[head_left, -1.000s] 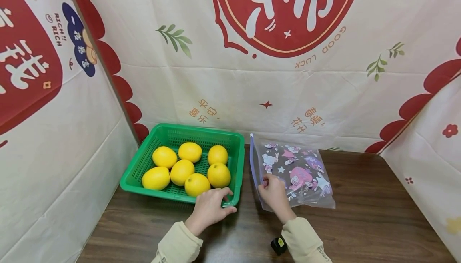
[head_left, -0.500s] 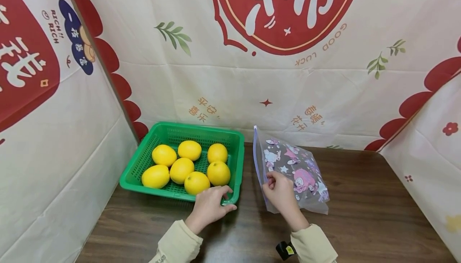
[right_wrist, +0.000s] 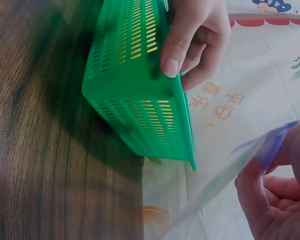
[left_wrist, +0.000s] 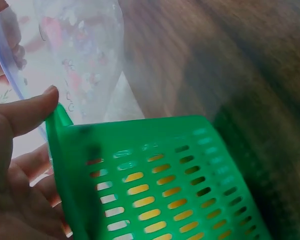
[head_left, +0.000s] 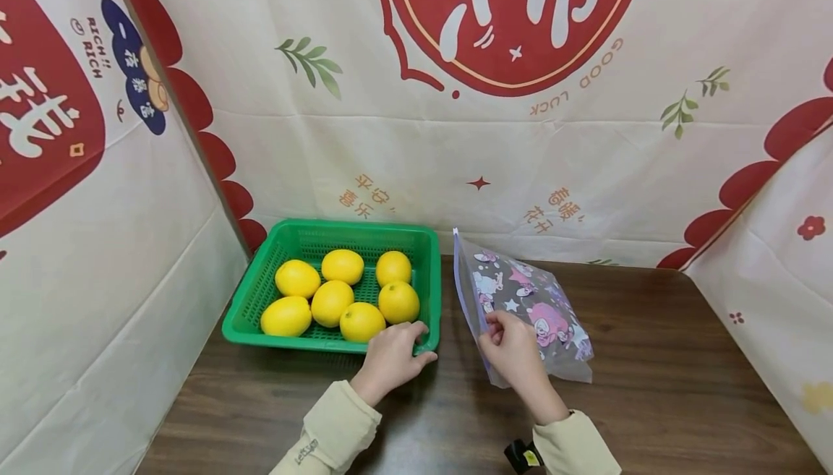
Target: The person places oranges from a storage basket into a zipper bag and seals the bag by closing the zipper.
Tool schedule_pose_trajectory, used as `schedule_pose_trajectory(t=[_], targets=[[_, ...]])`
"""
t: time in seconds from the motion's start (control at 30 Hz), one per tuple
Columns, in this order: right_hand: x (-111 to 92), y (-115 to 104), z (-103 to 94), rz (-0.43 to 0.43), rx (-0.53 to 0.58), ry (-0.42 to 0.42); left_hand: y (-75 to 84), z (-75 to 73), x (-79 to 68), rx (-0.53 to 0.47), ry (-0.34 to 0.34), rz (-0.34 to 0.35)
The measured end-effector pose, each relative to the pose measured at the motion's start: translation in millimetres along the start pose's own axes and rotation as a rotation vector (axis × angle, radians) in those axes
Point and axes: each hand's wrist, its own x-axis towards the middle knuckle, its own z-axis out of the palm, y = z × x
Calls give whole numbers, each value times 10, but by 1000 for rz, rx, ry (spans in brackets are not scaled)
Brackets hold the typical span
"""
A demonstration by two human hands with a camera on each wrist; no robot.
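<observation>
My left hand [head_left: 390,359] grips the near right corner of a green plastic basket [head_left: 293,344]. In the left wrist view the thumb [left_wrist: 32,112] lies at the basket's rim, with the other fingers on its far side. Several yellow lemons [head_left: 286,316] lie inside the basket. To its right, my right hand [head_left: 515,352] pinches the purple zip edge of a clear zip bag [head_left: 520,280] printed with pink and white cartoon figures. The bag leans tilted, its zip edge towards the basket. In the right wrist view thumb and forefinger hold the purple strip [right_wrist: 271,150].
A dark wooden table [head_left: 677,359] carries everything. Printed white cloth [head_left: 416,157] walls it at the back and on both sides. A small black object [head_left: 520,455] with a yellow-green label shows beside the right sleeve.
The bag was lifted from lying flatter into a tilted stance, its far end drawn in. The basket, with the left hand on it, has shifted slightly right, and the lemons have moved a little.
</observation>
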Motion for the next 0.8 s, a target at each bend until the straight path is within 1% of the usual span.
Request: schedule_pose_trajectory(t=[0.13, 0.2, 0.27, 0.37, 0.43, 0.5, 0.6, 0.67, 0.73, 0.8], targets=[[-8, -37, -28, -11, -7, 5, 27, -42, 37, 0, -45, 14], [-11, -62, -41, -29, -8, 13, 59, -88, 67, -33, -37, 12], [-15, -93, -53, -52, -9, 26, 110, -145, 112, -115, -13, 0], [-19, -148, -62, -82, -5, 36, 206, -213, 213, -301, 36, -23], [-20, -193, -62, -96, 4, 35, 270, -228, 277, -403, 42, -42], [-23, -233, -56, -108, 15, 29, 313, -203, 327, -465, 42, -53], [-31, -269, -42, -133, 31, 34, 359, -139, 369, -504, 40, -73], [-38, -270, -35, -153, 29, 52, 378, -104, 386, -529, 45, -81], [-45, -261, -38, -159, 20, 68, 393, -91, 392, -533, 48, -93], [-41, -244, -58, -162, -13, 89, 398, -92, 393, -514, 51, -98]])
